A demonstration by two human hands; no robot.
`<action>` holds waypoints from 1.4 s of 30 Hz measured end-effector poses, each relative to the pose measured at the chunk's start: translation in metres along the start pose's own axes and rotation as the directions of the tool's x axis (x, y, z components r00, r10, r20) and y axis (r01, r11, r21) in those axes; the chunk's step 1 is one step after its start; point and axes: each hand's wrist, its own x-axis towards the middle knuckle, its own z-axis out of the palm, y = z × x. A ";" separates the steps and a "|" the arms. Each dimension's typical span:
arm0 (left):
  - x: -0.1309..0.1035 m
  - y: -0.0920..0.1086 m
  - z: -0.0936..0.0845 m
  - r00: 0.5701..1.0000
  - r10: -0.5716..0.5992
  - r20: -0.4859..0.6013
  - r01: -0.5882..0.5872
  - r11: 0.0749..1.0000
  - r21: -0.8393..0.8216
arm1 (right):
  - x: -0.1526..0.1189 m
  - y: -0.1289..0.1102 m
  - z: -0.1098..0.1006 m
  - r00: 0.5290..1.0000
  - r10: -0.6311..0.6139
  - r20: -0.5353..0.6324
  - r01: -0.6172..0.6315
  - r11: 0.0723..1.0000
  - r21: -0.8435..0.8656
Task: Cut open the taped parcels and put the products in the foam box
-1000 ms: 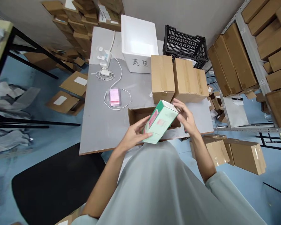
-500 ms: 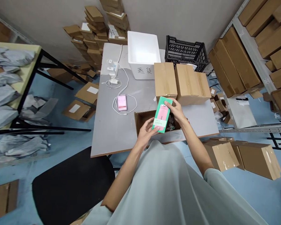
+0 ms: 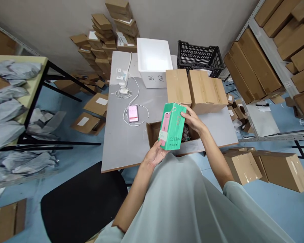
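A green box (image 3: 174, 128) with a pink item printed on it is held tilted between both hands, its front and one side showing. My left hand (image 3: 155, 153) grips its lower left corner. My right hand (image 3: 192, 118) holds its upper right edge. Under the green box, an open cardboard box (image 3: 153, 131) sits at the table's near edge, with crumpled material (image 3: 185, 133) partly visible inside. To the left, a phone-like object (image 3: 133, 113) with a blurred pink screen lies on the table (image 3: 116, 141) within a loop of white cable (image 3: 148, 113).
Two cardboard boxes (image 3: 178, 86) stand behind the green box. Further back are a white bin (image 3: 154, 79) and a black crate (image 3: 200, 57). A power strip (image 3: 123, 79) lies at the back left. A black chair (image 3: 83, 202) is at the lower left; shelves with cartons (image 3: 258, 64) stand right.
The green box has been turned so a wide side with printed text now shows beside its front. My left hand has shifted down and left to its lower corner.
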 end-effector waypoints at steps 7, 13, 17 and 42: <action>-0.004 0.016 0.027 0.988 0.149 -0.028 -0.140 0.969 0.205 | 0.008 0.012 0.006 0.985 -0.003 -0.174 -0.009 0.997 -0.073; 0.001 0.015 0.027 0.980 0.169 -0.109 -0.139 0.961 0.237 | 0.009 0.018 0.011 0.979 0.022 -0.204 -0.037 0.997 -0.070; 0.001 0.011 0.017 0.988 0.129 -0.086 -0.110 0.975 0.195 | 0.003 0.008 0.005 0.988 0.015 -0.151 -0.029 0.995 -0.096; -0.002 0.004 0.012 0.989 0.088 -0.120 -0.074 0.991 0.114 | 0.006 0.014 0.002 0.990 -0.038 -0.134 0.027 0.996 -0.089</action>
